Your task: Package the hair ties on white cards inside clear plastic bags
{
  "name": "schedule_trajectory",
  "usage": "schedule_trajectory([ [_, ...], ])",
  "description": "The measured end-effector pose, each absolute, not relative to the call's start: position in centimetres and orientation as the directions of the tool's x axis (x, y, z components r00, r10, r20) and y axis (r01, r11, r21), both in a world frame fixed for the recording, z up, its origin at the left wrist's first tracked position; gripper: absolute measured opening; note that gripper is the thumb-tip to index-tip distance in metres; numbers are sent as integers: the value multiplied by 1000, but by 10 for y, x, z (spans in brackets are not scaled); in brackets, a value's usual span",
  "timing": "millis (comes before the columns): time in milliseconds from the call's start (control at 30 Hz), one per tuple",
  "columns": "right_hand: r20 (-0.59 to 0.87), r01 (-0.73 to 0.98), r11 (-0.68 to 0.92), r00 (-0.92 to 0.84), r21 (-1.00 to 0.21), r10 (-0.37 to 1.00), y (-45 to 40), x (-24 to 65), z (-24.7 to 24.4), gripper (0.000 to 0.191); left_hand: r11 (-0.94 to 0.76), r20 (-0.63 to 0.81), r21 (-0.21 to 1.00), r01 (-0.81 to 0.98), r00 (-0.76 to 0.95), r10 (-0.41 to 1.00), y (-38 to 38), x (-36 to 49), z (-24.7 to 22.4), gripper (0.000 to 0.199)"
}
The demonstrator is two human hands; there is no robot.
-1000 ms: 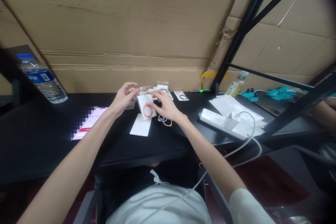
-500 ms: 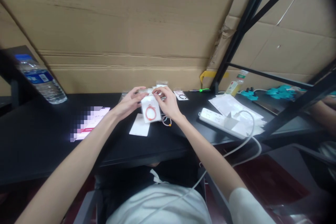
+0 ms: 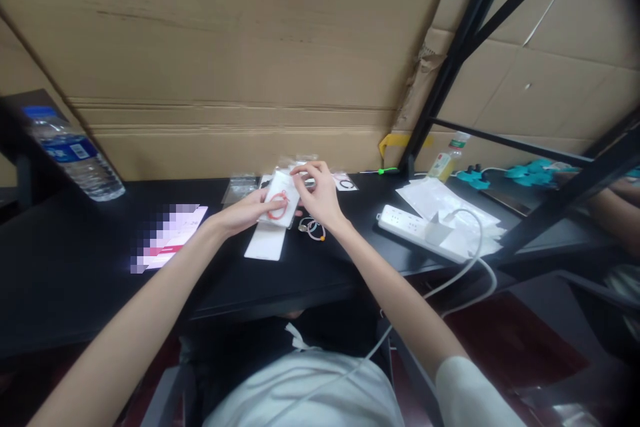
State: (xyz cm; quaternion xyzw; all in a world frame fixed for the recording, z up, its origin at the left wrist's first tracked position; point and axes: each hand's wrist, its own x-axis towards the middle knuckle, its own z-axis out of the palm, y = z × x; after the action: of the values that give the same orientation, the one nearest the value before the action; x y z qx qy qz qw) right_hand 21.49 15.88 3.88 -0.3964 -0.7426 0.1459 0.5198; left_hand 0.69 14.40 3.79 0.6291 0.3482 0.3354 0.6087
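My left hand (image 3: 245,212) holds a clear plastic bag (image 3: 284,181) by its left side, thumb on the front. In the bag is a white card with an orange-red cord bracelet (image 3: 277,217) on it. My right hand (image 3: 323,195) is closed at the bag's upper right edge, thumb and forefinger pinched there. A blank white card (image 3: 265,247) lies on the table just below the bag. Loose cord bracelets (image 3: 316,236), one with an orange bead, lie below my right hand.
Clear bags (image 3: 240,188) and a bagged black bracelet (image 3: 346,183) lie at the back. On the left are a lit phone (image 3: 175,237) and a water bottle (image 3: 83,160). A power strip (image 3: 403,223), white papers (image 3: 433,197) and a juice bottle (image 3: 444,163) are on the right.
My left hand has moved from the bag's top corner down to its left side. The bag is now tilted, and the loose bracelets beside it show more.
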Motion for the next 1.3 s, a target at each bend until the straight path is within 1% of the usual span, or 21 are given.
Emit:
schedule_trajectory([
  [100, 686, 417, 675, -152, -608, 712, 163, 218, 38, 17, -23, -8, 999, 49, 545, 838, 144, 5, 40, 52],
  [200, 676, 360, 669, -128, -650, 726, 168, 221, 38, 16, -46, 12, 998, 51, 535, 845, 143, 4, 44, 53],
  [267, 630, 327, 634, -135, -701, 765, 171, 223, 38, 17, -24, 2, 999, 35, 533, 846, 143, 2, 46, 52],
  [400, 470, 256, 533, -271, -806, 840, 173, 228, 44, 17, 72, -90, 996, 54, 544, 834, 144, -2, 50, 68],
  [500, 390, 221, 485, -361, -846, 847, 172, 233, 49, 19, 84, -107, 994, 67, 532, 840, 145, -4, 52, 65],
  [567, 377, 217, 473, -370, -854, 849, 172, 236, 51, 22, 90, -112, 994, 69, 522, 845, 145, -6, 52, 62],
  [633, 401, 217, 498, -370, -840, 838, 173, 238, 50, 23, 94, -124, 992, 83, 522, 844, 145, -7, 53, 60],
  [700, 448, 203, 554, -400, -807, 799, 175, 241, 49, 20, 95, -138, 990, 108, 530, 837, 145, -9, 53, 57],
  [767, 467, 168, 596, -471, -786, 748, 178, 245, 48, 15, 89, -139, 989, 118, 538, 831, 145, -12, 54, 55],
  [867, 408, 140, 566, -557, -813, 724, 180, 250, 48, 16, 87, -137, 990, 114, 562, 816, 144, -15, 56, 53],
  [933, 339, 153, 518, -597, -841, 727, 180, 254, 48, 18, 122, -183, 982, 141, 591, 786, 142, -15, 57, 54],
  [1000, 287, 167, 493, -639, -854, 713, 179, 256, 48, 19, 189, -246, 969, 157, 594, 766, 140, -15, 58, 58],
  [1067, 246, 201, 490, -670, -848, 701, 178, 257, 49, 21, 253, -273, 960, 117, 571, 774, 139, -15, 60, 68],
  [1133, 206, 253, 481, -671, -839, 712, 176, 257, 48, 27, 257, -238, 966, 40, 540, 808, 141, -16, 63, 81],
  [1200, 168, 255, 414, -641, -874, 749, 176, 257, 47, 32, 174, -128, 984, -45, 504, 854, 143, -19, 67, 90],
  [1267, 131, 169, 281, -591, -945, 796, 177, 256, 45, 30, 37, 33, 989, -145, 450, 892, 145, -21, 69, 94],
  [1300, 110, 108, 207, -569, -972, 815, 178, 254, 43, 27, -31, 111, 981, -193, 419, 901, 146, -21, 70, 90],
])
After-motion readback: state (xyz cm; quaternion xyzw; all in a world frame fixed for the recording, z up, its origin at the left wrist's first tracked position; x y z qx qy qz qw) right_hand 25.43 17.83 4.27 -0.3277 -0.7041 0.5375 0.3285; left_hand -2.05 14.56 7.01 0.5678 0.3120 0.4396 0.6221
